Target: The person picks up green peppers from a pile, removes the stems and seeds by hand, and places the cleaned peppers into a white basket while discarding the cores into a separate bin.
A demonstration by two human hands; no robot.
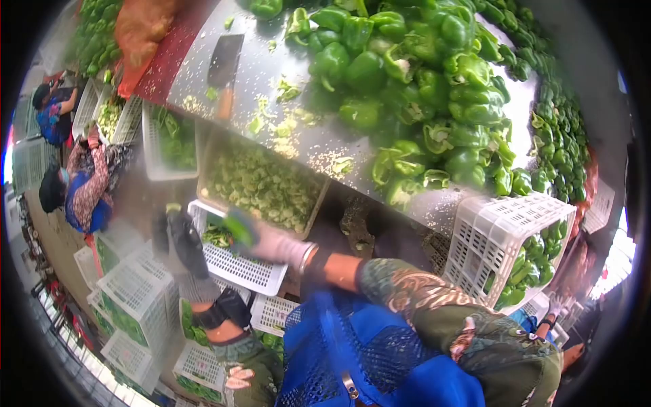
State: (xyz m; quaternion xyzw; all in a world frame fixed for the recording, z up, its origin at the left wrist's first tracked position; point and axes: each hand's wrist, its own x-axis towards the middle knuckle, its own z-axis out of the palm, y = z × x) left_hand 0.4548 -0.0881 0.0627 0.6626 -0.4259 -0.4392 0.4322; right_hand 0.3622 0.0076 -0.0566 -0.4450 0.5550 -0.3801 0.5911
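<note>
My right hand (278, 244), in a pale glove, is closed around a green bell pepper (239, 227) blurred by motion. Below it is a white crate (247, 268) with green pepper pieces inside. To its left, my left hand (182, 245) wears a dark-palmed glove, its fingers curled and smeared. A small pale-green bit shows at those fingertips, too blurred to name. Ahead of both hands, a tub (315, 216) holds pale-green pepper cores. On the metal table (261, 44), a cleaver (226, 64) with a wooden handle lies among scattered seeds.
A large heap of green peppers (434, 88) covers the table's right part. A tipped white crate (508, 210) spills peppers at right. Stacked crates (139, 285) stand at lower left. Two people (85, 183) work at far left; another person's hand (559, 305) shows at lower right.
</note>
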